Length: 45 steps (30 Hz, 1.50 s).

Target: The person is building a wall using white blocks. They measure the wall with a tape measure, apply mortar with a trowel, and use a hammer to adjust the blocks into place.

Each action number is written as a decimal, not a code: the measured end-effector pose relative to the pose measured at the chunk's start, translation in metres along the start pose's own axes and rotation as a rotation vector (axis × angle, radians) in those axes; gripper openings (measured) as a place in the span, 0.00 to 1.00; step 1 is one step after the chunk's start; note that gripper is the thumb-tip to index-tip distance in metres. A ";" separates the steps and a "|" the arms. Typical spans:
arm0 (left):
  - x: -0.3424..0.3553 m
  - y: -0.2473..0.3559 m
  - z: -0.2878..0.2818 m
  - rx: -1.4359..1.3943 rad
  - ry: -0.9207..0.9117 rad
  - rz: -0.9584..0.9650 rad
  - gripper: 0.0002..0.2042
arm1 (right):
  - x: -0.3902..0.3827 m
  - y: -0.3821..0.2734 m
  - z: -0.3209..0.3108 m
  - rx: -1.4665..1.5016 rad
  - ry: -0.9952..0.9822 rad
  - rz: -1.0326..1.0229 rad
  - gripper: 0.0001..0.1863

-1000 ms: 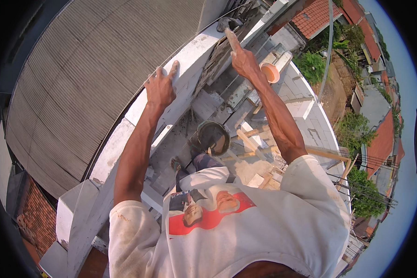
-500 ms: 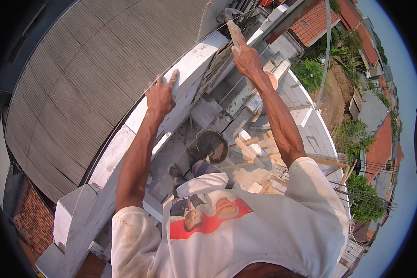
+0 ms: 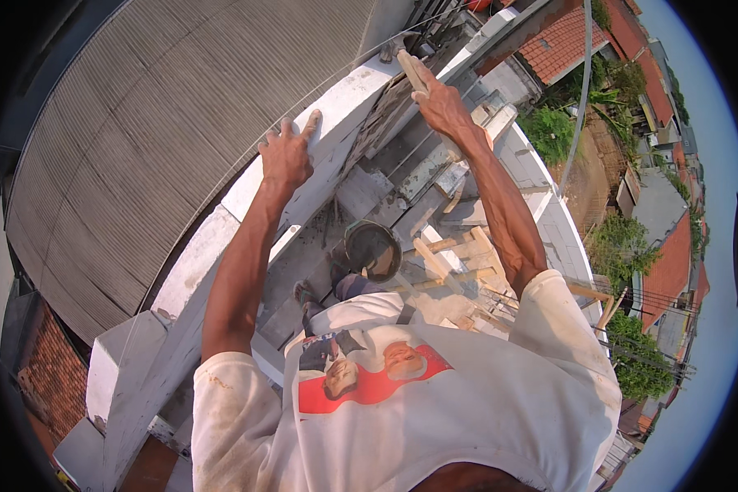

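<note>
Left hand spread wide on white oblong masonry block. Right hand gripping pale-handled grey tool. Likely step: working block's far end; next calls for steady bracing.

You've got bright sun: wall top, upper ctr, nearly washed out; your shirt, lower ctr, part lit, part shaded. Fisheye bends lines twd rim; 4 corners black.

No readable text, no legible signs (shirt print included)
</note>
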State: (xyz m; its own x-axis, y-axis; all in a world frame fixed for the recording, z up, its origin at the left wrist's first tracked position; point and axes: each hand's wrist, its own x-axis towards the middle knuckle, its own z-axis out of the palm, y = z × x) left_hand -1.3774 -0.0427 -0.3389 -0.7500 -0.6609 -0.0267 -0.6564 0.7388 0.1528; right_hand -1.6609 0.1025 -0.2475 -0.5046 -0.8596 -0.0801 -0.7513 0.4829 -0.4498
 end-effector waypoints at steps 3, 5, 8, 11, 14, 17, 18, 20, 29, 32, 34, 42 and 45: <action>0.004 0.004 -0.004 -0.019 -0.003 0.006 0.50 | -0.010 0.003 0.029 0.127 0.320 -0.112 0.40; 0.001 0.009 -0.004 -0.034 -0.006 0.023 0.50 | -0.016 0.025 0.047 -0.020 0.176 0.003 0.40; 0.000 0.007 -0.007 -0.001 -0.023 0.008 0.50 | -0.009 0.014 0.008 -0.029 0.008 -0.101 0.42; 0.000 0.009 -0.009 -0.020 -0.031 0.007 0.50 | -0.023 -0.008 0.022 0.106 0.243 -0.030 0.41; -0.001 -0.001 -0.005 -0.047 -0.003 0.002 0.49 | -0.009 0.007 0.040 -0.002 0.144 -0.016 0.40; 0.001 0.010 -0.012 -0.024 -0.036 0.013 0.49 | -0.001 0.014 0.003 -0.067 0.051 -0.079 0.42; 0.001 0.014 -0.009 -0.021 -0.031 0.033 0.48 | -0.017 0.011 0.009 0.010 0.167 -0.057 0.41; 0.004 0.013 -0.008 -0.010 0.001 0.037 0.48 | -0.022 -0.001 0.028 0.166 0.394 -0.056 0.40; -0.001 0.004 -0.003 -0.060 0.037 0.025 0.45 | -0.031 -0.015 0.043 0.108 0.323 -0.049 0.40; -0.007 -0.016 -0.005 -0.144 -0.065 0.041 0.44 | -0.014 -0.011 0.033 -0.029 -0.032 0.092 0.40; -0.011 -0.027 -0.015 -0.293 -0.105 0.020 0.44 | -0.034 -0.011 0.023 0.046 0.047 0.032 0.38; -0.140 -0.131 -0.052 -0.376 -0.164 -0.229 0.44 | -0.105 -0.056 0.058 0.250 0.020 -0.166 0.37; -0.147 -0.128 -0.042 -0.395 -0.122 -0.230 0.44 | -0.109 -0.077 0.068 0.310 0.017 -0.206 0.36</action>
State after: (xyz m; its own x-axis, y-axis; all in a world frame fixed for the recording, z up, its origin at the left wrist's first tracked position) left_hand -1.1798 -0.0456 -0.3133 -0.6083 -0.7636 -0.2166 -0.7433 0.4523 0.4928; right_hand -1.5190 0.1473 -0.2646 -0.3646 -0.9296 0.0536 -0.6750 0.2242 -0.7029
